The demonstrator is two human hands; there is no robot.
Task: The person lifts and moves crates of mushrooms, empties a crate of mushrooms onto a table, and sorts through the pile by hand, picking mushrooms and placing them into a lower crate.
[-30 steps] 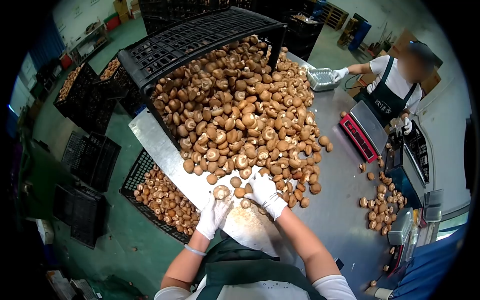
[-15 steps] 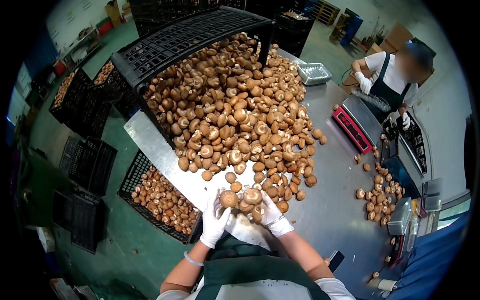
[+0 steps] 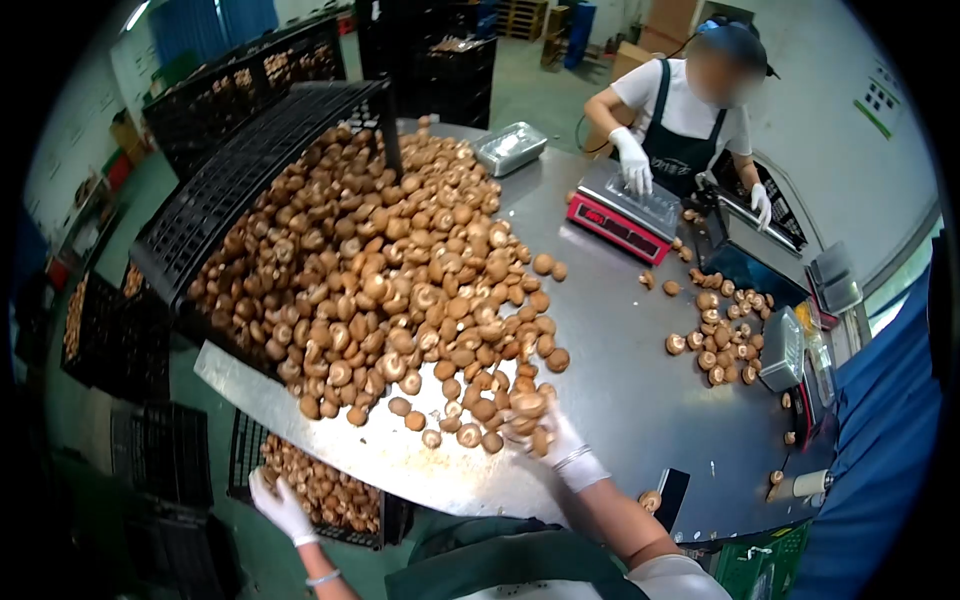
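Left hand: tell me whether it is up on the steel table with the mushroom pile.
No, the left hand is down below the table edge, over the black crate of mushrooms on the floor.

right hand (image 3: 553, 437) motion-blurred among mushrooms (image 3: 520, 412), floor crate (image 3: 300, 490) partly hidden under table (image 3: 640, 400)
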